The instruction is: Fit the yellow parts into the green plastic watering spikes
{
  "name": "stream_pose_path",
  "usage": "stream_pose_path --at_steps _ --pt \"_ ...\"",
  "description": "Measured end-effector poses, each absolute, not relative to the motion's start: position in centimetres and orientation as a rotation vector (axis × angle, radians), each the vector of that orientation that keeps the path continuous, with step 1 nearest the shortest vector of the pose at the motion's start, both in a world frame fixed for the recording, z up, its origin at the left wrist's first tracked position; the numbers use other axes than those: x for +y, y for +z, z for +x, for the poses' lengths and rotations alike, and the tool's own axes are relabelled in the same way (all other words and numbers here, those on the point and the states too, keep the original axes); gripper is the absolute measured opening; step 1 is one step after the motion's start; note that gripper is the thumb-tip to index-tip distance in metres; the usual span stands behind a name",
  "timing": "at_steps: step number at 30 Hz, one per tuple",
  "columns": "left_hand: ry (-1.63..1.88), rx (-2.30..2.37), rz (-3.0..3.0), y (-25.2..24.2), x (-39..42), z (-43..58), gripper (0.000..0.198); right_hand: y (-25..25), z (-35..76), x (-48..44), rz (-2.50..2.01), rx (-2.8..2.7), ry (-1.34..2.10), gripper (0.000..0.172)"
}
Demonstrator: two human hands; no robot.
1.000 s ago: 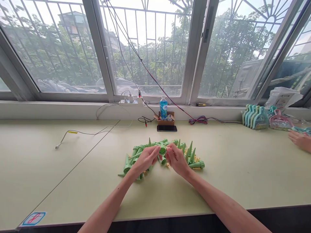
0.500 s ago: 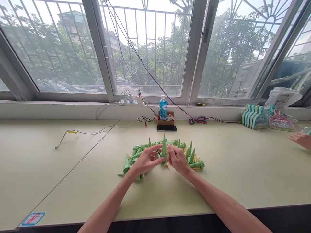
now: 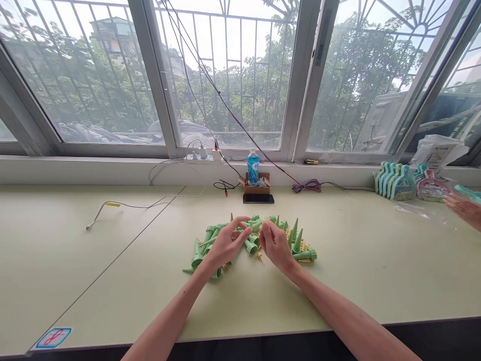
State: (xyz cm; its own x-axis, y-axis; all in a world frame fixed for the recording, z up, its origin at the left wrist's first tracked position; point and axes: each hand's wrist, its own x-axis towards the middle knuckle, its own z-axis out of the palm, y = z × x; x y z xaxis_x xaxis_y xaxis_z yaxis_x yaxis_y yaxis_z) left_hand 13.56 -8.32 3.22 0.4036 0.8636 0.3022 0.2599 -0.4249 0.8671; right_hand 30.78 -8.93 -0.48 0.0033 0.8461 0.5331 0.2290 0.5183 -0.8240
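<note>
**A:** Where do we find the green piece (image 3: 256,227)?

**B:** We see it above the desk (image 3: 240,306), between the two hands, slightly blurred and lying roughly sideways.

**A:** And the hands themselves?

**B:** The left hand (image 3: 228,244) has its thumb and forefinger apart, tips just beside the piece; whether they touch it, we cannot tell. The right hand (image 3: 277,245) is curled, thumb against the folded fingers, next to the piece's other end. Its grip is partly hidden, so we cannot tell whether it is clamped on anything.

**A:** What do we make out around them?

**B:** Green cones (image 3: 296,241) in a loose arc, some upright, others on their sides. Yellow pegs (image 3: 260,255) are scattered among them, one lying near the right hand.

**A:** And farther back?

**B:** We have a blue bottle (image 3: 253,168) upright at a small open carton (image 3: 257,190), a phone (image 3: 258,199) flat in front of it, and a coiled cable (image 3: 308,186) to the right. At the far right, a co-worker's hand (image 3: 464,208) reaches in near a row of teal and pink packs (image 3: 403,183), below the window (image 3: 225,75).
</note>
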Motion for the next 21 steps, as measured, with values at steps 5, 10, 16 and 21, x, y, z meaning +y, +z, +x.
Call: stream_pose_path --at_steps 5,10,16,21 --pt "0.948 0.964 1.793 3.62 -8.39 13.68 0.053 -0.39 30.83 -9.14 -0.927 -1.653 0.666 0.044" --pt "0.898 0.891 1.769 3.70 -8.45 13.52 0.050 -0.15 30.87 -9.28 -0.892 -1.689 0.682 0.043" --pt "0.940 0.873 1.822 3.02 -8.09 13.20 0.044 -0.31 30.84 -9.12 -0.904 -1.659 0.714 0.045" --pt "0.953 0.908 1.997 3.14 -8.51 13.47 0.043 -0.42 30.72 -9.08 -0.958 -1.609 0.755 0.050"
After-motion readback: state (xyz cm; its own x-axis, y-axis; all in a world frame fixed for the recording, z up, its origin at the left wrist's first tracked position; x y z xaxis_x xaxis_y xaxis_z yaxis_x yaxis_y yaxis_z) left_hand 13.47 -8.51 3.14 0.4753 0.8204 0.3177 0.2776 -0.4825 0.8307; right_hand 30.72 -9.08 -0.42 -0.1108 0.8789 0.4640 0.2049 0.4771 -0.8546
